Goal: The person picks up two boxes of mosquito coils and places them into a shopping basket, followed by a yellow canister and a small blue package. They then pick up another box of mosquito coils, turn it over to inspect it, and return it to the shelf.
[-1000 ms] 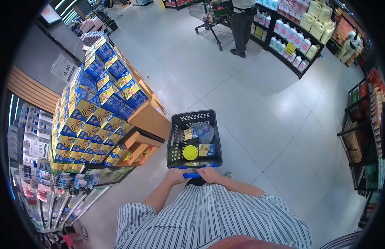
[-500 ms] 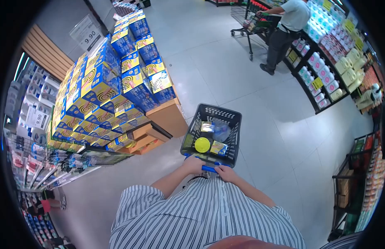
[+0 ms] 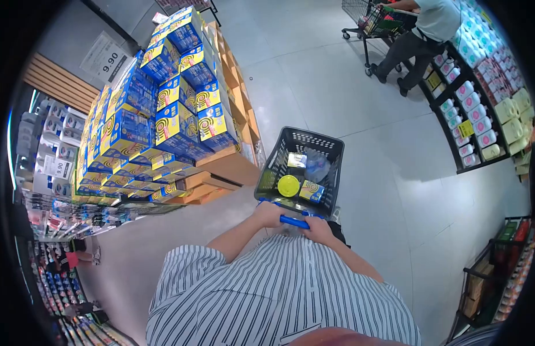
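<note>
Both hands are on the blue handle (image 3: pixel 294 222) of a black basket cart (image 3: pixel 338 151). My left hand (image 3: pixel 268 214) is wrapped round its left part, and my right hand (image 3: pixel 318 228) round its right part. Inside the basket lie a round tub with a yellow lid (image 3: pixel 288 186), a blue and yellow box (image 3: pixel 311 191), a clear bluish plastic bag (image 3: pixel 317 165) and a dark item with a white top (image 3: pixel 297 160).
A tall stack of blue and yellow boxes (image 3: pixel 178 124) stands on a wooden display (image 3: pixel 230 167) at left. A person (image 3: pixel 420 43) with a shopping cart (image 3: pixel 368 26) is at upper right, beside bottle shelves (image 3: pixel 464 115). A dark rack (image 3: pixel 475 282) stands at lower right.
The box stack has come nearer and the basket sits slightly higher and further right in view. The other person and their cart have shifted up and right, legs now apart. Both hands keep hold.
</note>
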`<action>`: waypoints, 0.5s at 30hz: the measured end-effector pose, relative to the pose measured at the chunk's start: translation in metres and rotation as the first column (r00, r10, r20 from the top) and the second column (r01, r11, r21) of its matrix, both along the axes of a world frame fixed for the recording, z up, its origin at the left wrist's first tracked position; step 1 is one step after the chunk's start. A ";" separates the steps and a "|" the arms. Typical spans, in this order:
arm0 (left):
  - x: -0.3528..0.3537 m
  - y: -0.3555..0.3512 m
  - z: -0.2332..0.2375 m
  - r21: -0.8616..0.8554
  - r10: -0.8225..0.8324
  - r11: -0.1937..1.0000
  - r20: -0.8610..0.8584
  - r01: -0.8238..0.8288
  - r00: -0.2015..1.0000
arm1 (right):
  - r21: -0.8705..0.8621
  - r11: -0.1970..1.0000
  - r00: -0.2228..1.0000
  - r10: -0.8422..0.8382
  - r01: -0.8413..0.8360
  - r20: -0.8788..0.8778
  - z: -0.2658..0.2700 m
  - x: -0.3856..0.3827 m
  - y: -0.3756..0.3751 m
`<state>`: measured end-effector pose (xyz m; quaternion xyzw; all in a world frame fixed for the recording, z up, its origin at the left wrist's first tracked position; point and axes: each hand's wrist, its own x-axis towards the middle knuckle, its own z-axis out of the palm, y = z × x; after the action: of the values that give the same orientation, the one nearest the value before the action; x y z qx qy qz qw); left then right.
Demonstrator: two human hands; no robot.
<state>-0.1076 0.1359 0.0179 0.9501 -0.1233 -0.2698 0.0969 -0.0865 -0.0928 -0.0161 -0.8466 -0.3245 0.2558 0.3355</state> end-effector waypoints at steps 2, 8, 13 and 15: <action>0.023 -0.007 -0.002 0.042 0.035 0.999 -0.040 -0.033 0.999 | -0.017 0.999 0.999 0.029 -0.030 -0.028 -0.002 0.031 -0.008; 0.099 -0.033 -0.002 0.021 0.108 0.994 0.022 -0.108 0.994 | 0.038 0.999 0.998 0.001 0.001 -0.059 0.001 0.121 -0.029; 0.150 -0.033 -0.004 0.035 0.231 0.972 0.009 -0.231 0.973 | 0.066 0.998 1.000 0.013 -0.012 -0.012 0.000 0.184 -0.023; 0.166 -0.029 -0.004 0.034 0.247 0.968 0.001 -0.247 0.969 | 0.057 0.998 1.000 0.019 -0.018 -0.022 0.006 0.204 -0.016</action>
<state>0.0580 0.1065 0.0143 0.9591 0.0005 -0.2590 0.1139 0.1171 -0.1086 -0.0101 -0.8307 -0.3358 0.2590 0.3608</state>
